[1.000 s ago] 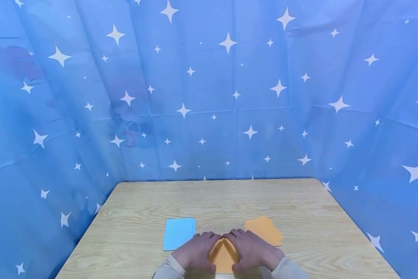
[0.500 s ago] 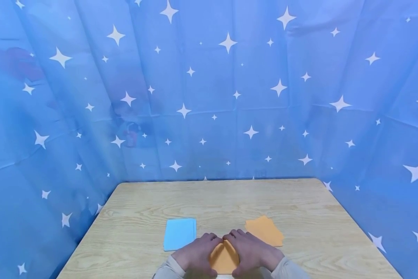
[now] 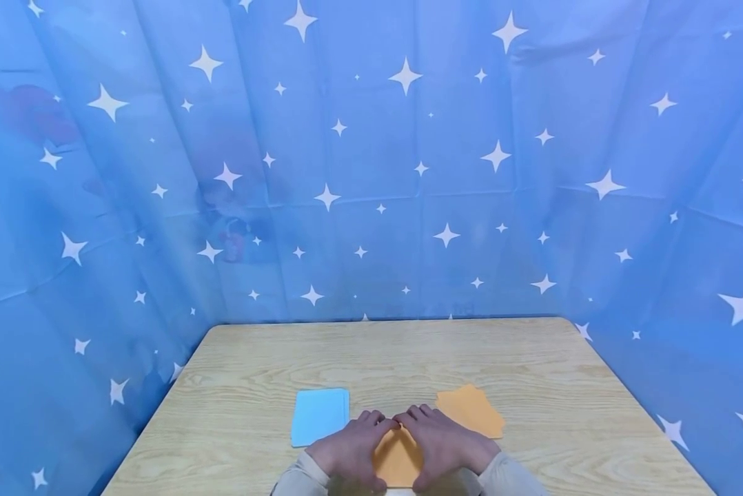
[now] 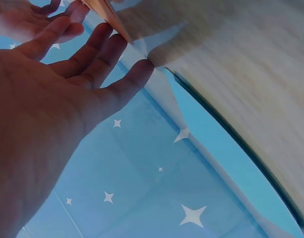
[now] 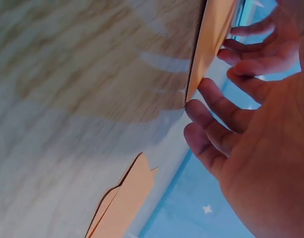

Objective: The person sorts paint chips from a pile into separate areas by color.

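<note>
In the head view a sheet of orange paper point(image 3: 398, 460) lies at the near edge of the table, framed by both hands. My left hand point(image 3: 354, 451) holds its left side, thumb by the near corner and fingers at the far end. On the other side my right hand point(image 3: 447, 448) mirrors this, and the index fingertips meet over the far tip. The left wrist view has the left hand point(image 4: 67, 79) with fingertips at the orange paper point(image 4: 109, 20). From the right wrist, curled fingertips of the right hand point(image 5: 256, 129) touch the edge of the orange paper point(image 5: 209, 44).
A stack of light blue paper point(image 3: 319, 416) lies left of the hands. To the right sits an uneven stack of orange paper point(image 3: 471, 411), its sheets fanned out. The wood-grain table point(image 3: 384, 351) ends at a blue curtain point(image 3: 371, 138) with white stars.
The orange paper's raised, folded sides look closer to flat than a second ago. Both hands have shifted only slightly around it, and the two stacks are unmoved.
</note>
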`<state>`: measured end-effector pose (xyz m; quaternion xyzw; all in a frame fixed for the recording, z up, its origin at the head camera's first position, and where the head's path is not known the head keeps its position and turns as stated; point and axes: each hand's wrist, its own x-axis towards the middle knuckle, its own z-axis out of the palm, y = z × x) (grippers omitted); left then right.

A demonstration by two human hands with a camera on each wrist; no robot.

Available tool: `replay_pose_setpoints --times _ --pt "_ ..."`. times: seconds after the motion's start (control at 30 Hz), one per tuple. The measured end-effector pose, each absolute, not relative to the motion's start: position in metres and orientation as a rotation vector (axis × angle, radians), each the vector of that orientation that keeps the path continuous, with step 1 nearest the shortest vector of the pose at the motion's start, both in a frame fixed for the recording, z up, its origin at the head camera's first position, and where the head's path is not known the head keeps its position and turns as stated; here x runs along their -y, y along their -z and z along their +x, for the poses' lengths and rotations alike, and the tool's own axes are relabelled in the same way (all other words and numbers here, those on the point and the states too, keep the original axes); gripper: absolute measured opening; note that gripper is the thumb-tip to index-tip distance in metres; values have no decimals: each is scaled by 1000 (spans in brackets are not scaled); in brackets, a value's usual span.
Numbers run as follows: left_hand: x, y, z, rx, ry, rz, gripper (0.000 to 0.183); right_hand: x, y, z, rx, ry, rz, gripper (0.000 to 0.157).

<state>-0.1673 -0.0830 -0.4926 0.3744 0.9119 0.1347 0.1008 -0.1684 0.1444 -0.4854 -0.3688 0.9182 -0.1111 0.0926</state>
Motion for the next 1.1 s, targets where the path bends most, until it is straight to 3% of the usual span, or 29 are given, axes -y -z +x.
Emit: replay_pose_setpoints --times 0.2,0.6,1.1 --pt "84 493 -168 -2677 -422 1119 95 -146 482 -172 -2678 392 -1085 106" --pt "85 465 -181 -2728 -512 1097 84 -160 455 -182 -2684 547 -1065 93" --pt "66 452 -196 -2800 -637 1192 79 -193 434 -190 -2684 707 -1061 90"
